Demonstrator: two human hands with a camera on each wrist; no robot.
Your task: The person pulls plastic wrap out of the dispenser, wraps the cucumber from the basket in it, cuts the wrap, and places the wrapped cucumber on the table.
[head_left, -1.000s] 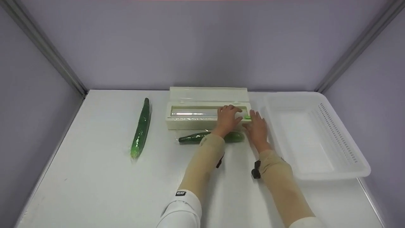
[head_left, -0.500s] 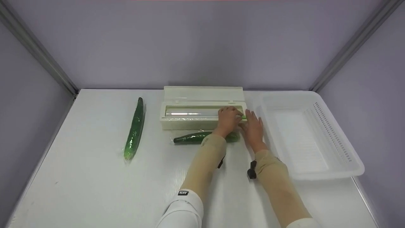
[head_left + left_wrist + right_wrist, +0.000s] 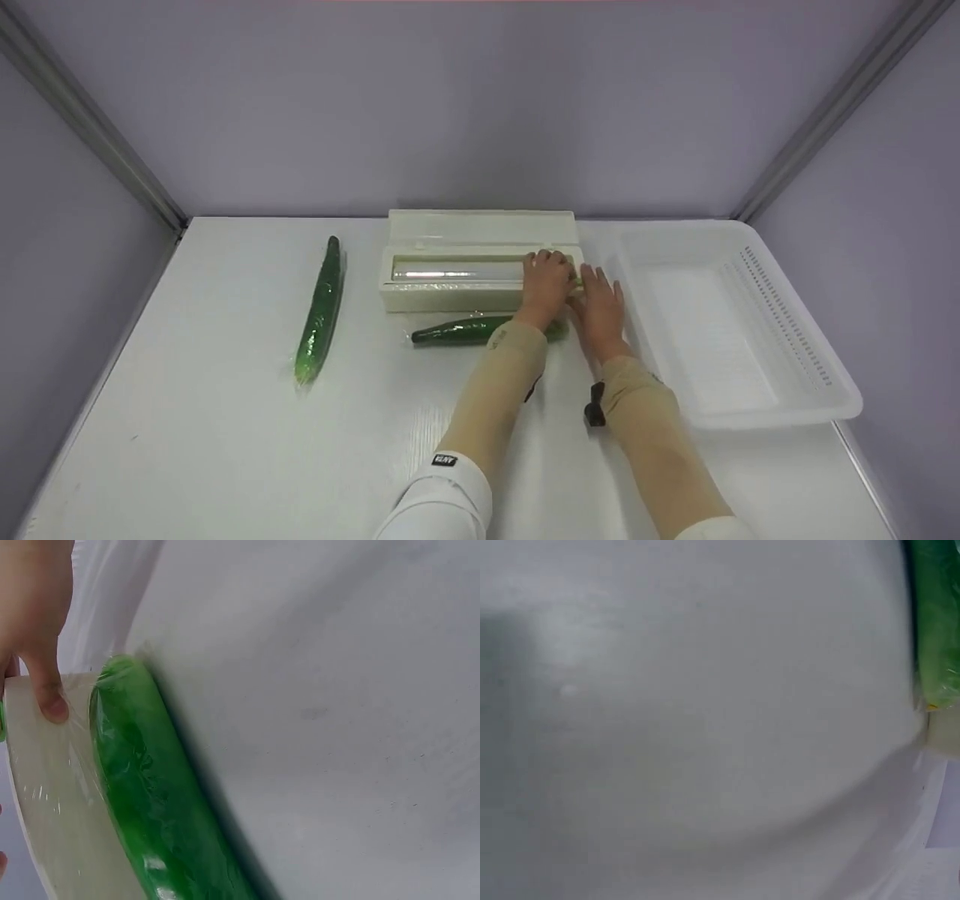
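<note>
Left hand (image 3: 546, 289) fingers curled over wrap dispenser (image 3: 450, 281) right end; right hand (image 3: 600, 307) flat beside, grip unclear. Cucumber (image 3: 465, 330) half hidden mid-frame. Left hand shifted slightly up.

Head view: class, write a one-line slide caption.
Both hands rest on the right end of an open cling-film dispenser, a wrapped cucumber lying just before it.

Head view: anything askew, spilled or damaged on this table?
Nothing stands out. The cling-film dispenser sits square with its lid open, both hands at its right end. One wrapped cucumber lies just in front of it, another lies to the left, and the white basket on the right is upright. No spill or damage is visible.
</note>
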